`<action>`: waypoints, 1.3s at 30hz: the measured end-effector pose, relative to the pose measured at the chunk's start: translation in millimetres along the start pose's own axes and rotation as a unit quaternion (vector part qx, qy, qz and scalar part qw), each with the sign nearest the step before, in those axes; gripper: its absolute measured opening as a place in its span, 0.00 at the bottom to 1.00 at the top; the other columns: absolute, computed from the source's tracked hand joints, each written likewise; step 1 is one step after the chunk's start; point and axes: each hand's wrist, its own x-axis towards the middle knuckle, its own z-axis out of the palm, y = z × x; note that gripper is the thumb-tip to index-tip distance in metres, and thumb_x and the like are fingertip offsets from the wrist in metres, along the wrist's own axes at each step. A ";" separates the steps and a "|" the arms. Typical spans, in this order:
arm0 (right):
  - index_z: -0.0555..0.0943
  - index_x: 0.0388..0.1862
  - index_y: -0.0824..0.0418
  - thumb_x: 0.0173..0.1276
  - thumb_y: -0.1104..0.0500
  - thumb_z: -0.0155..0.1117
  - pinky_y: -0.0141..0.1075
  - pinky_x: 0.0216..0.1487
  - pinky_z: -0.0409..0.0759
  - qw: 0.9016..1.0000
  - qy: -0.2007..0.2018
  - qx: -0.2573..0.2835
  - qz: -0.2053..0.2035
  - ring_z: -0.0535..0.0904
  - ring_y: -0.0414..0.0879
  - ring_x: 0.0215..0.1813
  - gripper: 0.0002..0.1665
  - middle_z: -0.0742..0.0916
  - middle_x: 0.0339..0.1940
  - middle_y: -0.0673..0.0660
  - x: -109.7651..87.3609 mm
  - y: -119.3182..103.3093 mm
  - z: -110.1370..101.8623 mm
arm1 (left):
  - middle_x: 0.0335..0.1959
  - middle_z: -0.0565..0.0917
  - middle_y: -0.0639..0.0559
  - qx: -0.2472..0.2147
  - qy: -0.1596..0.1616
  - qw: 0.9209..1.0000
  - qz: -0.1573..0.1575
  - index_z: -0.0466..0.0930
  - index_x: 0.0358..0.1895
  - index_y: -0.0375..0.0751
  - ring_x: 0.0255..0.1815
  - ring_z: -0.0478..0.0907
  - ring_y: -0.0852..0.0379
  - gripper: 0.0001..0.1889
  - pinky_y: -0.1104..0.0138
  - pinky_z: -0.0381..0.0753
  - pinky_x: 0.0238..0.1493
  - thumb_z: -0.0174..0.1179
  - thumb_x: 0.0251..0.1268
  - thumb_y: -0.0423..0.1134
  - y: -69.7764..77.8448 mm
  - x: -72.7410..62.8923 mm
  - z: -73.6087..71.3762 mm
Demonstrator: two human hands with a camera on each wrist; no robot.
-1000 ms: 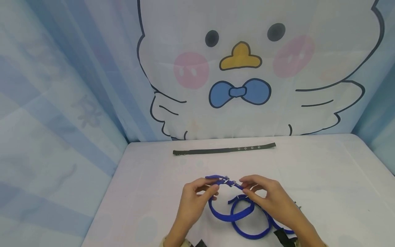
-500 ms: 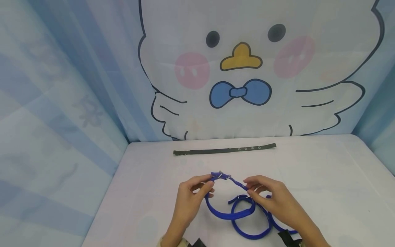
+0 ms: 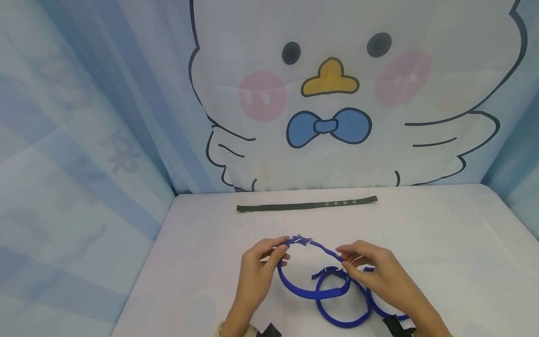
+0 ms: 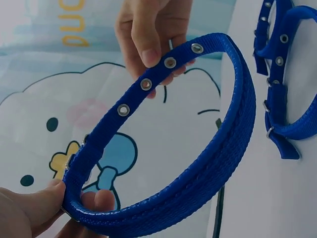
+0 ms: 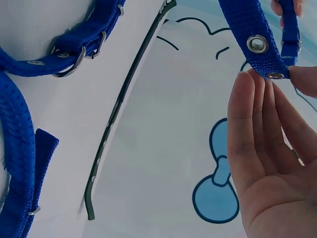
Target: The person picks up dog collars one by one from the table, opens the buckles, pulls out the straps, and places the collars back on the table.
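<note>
A blue collar [image 3: 309,294] was pinched between the thumb and fingers of the left hand [image 3: 258,267], just beside its metal buckle [image 3: 298,239]. The same collar was pinched by the right hand [image 3: 379,269] farther along, on the band pierced with metal eyelets [image 4: 123,110], so that both hands were occupied by one closed loop. It was held up between them, its buckled band stretched across the far side and its thicker padded section hung on the side nearer the person. Below and to the right of this loop, a second blue collar [image 3: 344,324] was laid on the bench [image 3: 202,276]; in the head view it was partly overlapped by the held one. A third blue collar [image 3: 377,309] was partly hidden by the right forearm. Well apart, near the far edge, a dark green strap [image 3: 303,205] was laid almost straight. The bench was backed by a curtain [image 3: 248,47] printed with a white cartoon figure.
</note>
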 end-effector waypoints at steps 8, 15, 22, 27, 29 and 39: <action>0.85 0.49 0.56 0.64 0.67 0.70 0.26 0.41 0.85 1.000 0.002 0.012 0.008 0.84 0.37 0.42 0.15 0.86 0.41 0.45 0.2 0.9 1.7 | 0.44 0.85 0.49 0.011 0.011 1.000 0.002 0.85 0.54 0.46 0.40 0.86 0.58 0.12 0.71 0.87 0.40 0.59 0.72 0.42 -0.3 -1.2 2.3; 0.86 0.46 0.53 0.62 0.69 0.70 0.27 0.42 0.85 1.000 0.012 0.008 0.013 0.83 0.35 0.42 0.16 0.86 0.40 0.43 0.1 0.0 1.7 | 0.44 0.84 0.47 0.007 0.017 1.000 -0.003 0.84 0.54 0.46 0.41 0.85 0.57 0.12 0.71 0.87 0.40 0.58 0.73 0.41 -0.2 -0.8 2.8; 0.86 0.46 0.54 0.61 0.68 0.70 0.26 0.41 0.85 0.998 0.028 -0.019 0.054 0.83 0.36 0.41 0.15 0.87 0.40 0.45 -0.4 0.3 0.4 | 0.47 0.84 0.44 -0.004 0.035 0.999 0.013 0.83 0.56 0.42 0.41 0.86 0.56 0.13 0.70 0.87 0.41 0.58 0.73 0.40 -4.0 0.6 -2.6; 0.85 0.47 0.59 0.61 0.70 0.68 0.26 0.41 0.85 0.998 0.034 -0.004 0.058 0.83 0.36 0.41 0.15 0.87 0.41 0.48 -0.5 1.2 -2.1 | 0.49 0.84 0.41 -0.004 0.050 0.999 0.015 0.82 0.56 0.41 0.41 0.86 0.56 0.14 0.70 0.87 0.41 0.59 0.72 0.39 -4.8 1.5 -6.4; 0.85 0.47 0.62 0.61 0.71 0.69 0.26 0.41 0.85 0.998 0.044 0.000 0.050 0.83 0.37 0.42 0.16 0.87 0.42 0.50 -1.3 2.6 -4.3 | 0.48 0.84 0.42 0.005 0.059 0.998 0.018 0.81 0.56 0.42 0.40 0.86 0.56 0.14 0.70 0.87 0.40 0.60 0.72 0.39 -4.8 2.5 -7.9; 0.80 0.51 0.63 0.63 0.69 0.69 0.24 0.43 0.84 0.995 0.076 -0.013 0.066 0.82 0.38 0.46 0.18 0.86 0.47 0.55 -3.4 8.8 -14.0 | 0.44 0.87 0.49 0.077 0.070 0.994 0.034 0.84 0.50 0.43 0.40 0.86 0.58 0.12 0.72 0.86 0.39 0.66 0.64 0.30 -5.5 3.4 -9.0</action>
